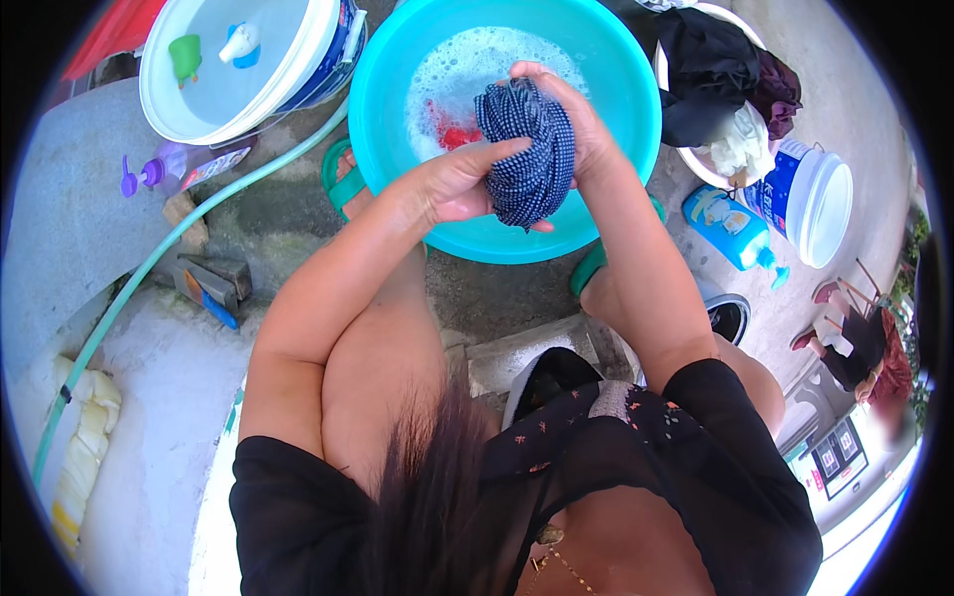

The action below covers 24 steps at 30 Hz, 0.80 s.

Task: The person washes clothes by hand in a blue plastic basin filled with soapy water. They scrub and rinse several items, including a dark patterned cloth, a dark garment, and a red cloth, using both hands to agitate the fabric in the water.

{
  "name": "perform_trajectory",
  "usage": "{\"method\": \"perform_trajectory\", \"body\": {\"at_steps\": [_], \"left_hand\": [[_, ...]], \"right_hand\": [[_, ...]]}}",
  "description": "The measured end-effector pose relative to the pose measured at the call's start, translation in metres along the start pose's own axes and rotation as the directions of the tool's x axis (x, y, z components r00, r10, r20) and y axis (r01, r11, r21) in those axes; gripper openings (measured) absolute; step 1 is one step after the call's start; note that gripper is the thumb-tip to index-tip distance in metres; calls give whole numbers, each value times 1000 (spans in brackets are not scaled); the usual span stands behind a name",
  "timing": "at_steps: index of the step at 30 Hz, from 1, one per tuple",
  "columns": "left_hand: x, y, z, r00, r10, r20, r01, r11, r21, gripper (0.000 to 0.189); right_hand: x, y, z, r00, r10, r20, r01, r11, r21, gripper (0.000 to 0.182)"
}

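Above a turquoise plastic basin (387, 194), a bunched navy cloth with a white dotted pattern (528, 160) is held between both hands. My left hand (466, 179) grips its left side, thumb across the front. My right hand (577, 123) wraps around its top and right side, and some fingertips show below the cloth. Sudsy water (477, 67) fills part of the basin, with a red item (456, 137) lying in the foam to the left of the cloth.
A bucket of water (231, 119) with floating toys stands upper left, beside a purple pump bottle (168, 167) and a hose (182, 220). At right are a basin of dark and white clothes (708, 67), a blue pump bottle (730, 227) and a bucket (823, 208). A person (864, 350) sits farther right.
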State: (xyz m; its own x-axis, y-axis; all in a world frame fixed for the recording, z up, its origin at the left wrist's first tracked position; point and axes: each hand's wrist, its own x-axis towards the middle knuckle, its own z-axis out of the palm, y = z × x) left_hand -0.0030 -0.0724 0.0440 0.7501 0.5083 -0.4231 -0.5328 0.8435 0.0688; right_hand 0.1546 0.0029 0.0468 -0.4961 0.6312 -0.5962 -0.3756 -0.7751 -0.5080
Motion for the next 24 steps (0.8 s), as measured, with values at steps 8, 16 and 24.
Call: {"method": "perform_trajectory", "body": {"at_steps": [8,16,24], "left_hand": [[8,-1,8,970,87,-227,44,856,515,57],[20,-6,-2,753,483,-446,337,298,893,63],[9,6,18,992,80,-103,-61,982,178,61]], "right_hand": [[19,10,-4,973,-167,-157,20,745,-666,20],[28,27,-12,955,-217,-202,-32,602,-798,26],[-6,-3,-21,963,-58,264,50,998,39,60]]}}
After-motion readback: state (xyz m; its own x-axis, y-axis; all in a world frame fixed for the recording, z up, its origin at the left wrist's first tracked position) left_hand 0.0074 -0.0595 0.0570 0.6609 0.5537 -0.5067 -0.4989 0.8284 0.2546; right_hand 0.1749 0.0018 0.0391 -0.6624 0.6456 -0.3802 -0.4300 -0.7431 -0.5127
